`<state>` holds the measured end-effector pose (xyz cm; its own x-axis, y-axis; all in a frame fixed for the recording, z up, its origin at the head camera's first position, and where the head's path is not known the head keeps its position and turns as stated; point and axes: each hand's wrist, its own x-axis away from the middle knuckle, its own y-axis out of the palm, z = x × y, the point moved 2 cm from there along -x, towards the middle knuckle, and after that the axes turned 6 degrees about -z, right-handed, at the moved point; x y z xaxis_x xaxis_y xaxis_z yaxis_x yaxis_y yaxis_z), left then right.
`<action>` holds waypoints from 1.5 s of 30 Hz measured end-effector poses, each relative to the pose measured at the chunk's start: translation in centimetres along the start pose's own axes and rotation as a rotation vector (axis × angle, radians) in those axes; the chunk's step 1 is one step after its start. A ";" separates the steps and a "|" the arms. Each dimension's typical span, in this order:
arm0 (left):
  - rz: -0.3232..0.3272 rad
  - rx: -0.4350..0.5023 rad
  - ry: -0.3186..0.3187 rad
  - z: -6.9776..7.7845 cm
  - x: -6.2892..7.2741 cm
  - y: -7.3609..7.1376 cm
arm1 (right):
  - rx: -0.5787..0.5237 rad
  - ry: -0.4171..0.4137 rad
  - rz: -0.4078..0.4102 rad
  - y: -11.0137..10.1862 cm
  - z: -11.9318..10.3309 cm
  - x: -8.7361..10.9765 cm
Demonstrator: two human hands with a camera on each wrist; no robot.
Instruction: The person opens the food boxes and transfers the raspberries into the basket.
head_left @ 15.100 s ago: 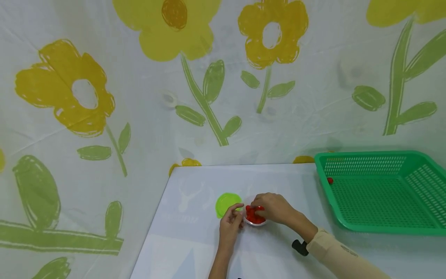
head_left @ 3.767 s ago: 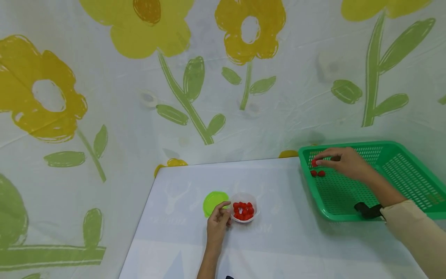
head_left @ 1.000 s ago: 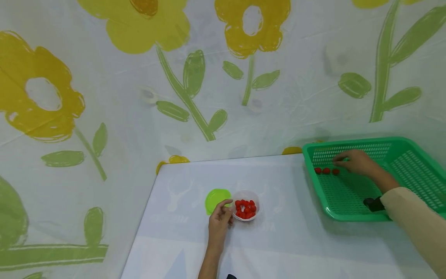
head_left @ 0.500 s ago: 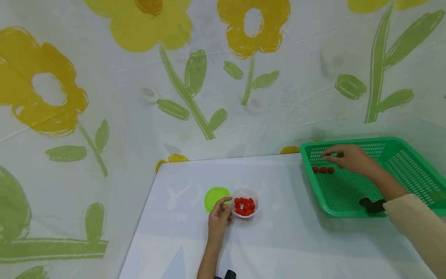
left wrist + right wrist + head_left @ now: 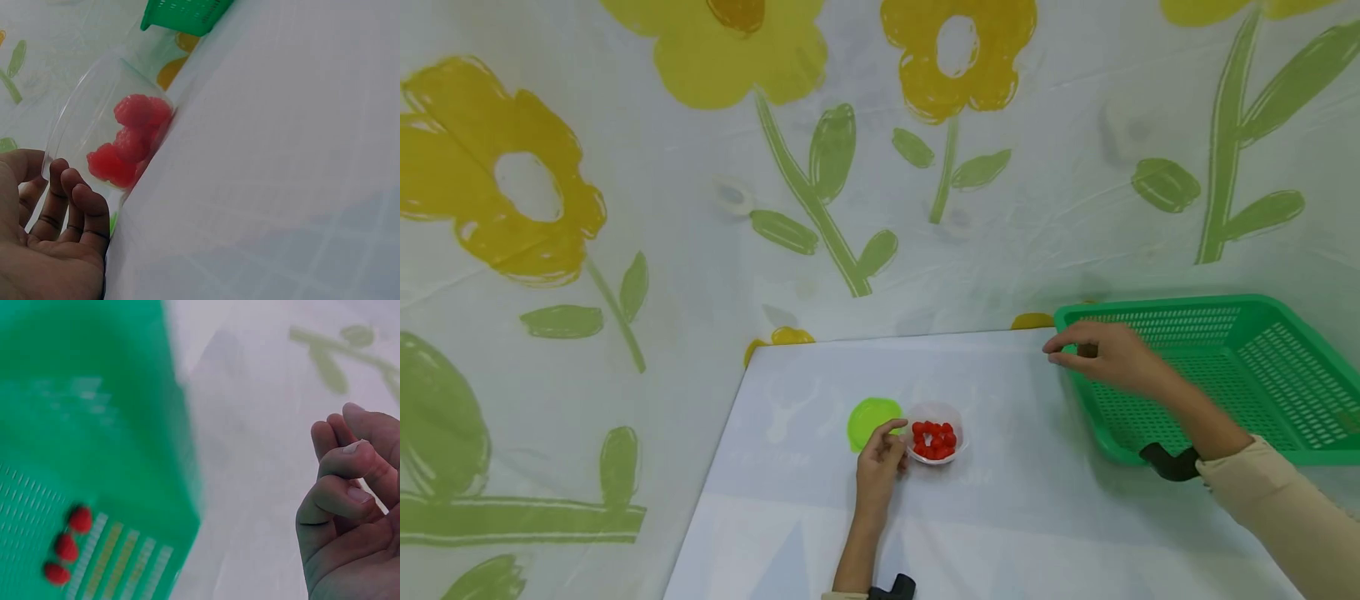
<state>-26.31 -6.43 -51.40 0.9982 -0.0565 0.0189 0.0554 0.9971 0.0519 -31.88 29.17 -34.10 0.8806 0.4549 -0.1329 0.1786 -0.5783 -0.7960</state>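
A clear plastic bowl [image 5: 958,429] with several red raspberries [image 5: 934,448] in it stands on the table; they look bumpy in the left wrist view. My left hand [image 5: 880,467] is at its left side, fingers loosely bent and fingertips at the rim. Above the left rim of the green basket [image 5: 1086,425] hovers my right hand [image 5: 1112,354], its fingers bent and nothing between them. Inside the basket, three raspberries [image 5: 65,547] lie in a row in the right wrist view; my hand and arm hide that spot in the head view.
A bright green lid [image 5: 868,417] lies left of the bowl, partly behind my left hand. The white table [image 5: 1000,517] extends between bowl and basket. A flower-printed cloth [image 5: 700,250] hangs behind the table. A black wrist mount [image 5: 1168,462] sits below my right wrist.
My right hand released a third raspberry into the basket row, then rose and moved left over the basket rim. Fifteen seconds ago it was in the bowl. The left hand stays at the bowl.
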 end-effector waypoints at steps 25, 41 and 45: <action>-0.005 0.016 0.038 0.3 0.0 0.4 | -0.193 -0.038 -0.118 9.8 -3.3 -2.4; 0.004 -0.011 0.021 0.1 -0.2 0.3 | -0.200 -0.043 -0.146 14.4 -4.0 -3.9; 0.007 -0.007 0.026 0.0 -0.2 0.2 | -0.201 -0.045 -0.170 15.2 -4.3 -4.4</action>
<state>-26.48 -6.22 -51.40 0.9988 -0.0479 -0.0066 0.0482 0.9978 0.0452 -31.14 15.52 -43.07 0.8105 0.5845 -0.0369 0.4102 -0.6116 -0.6765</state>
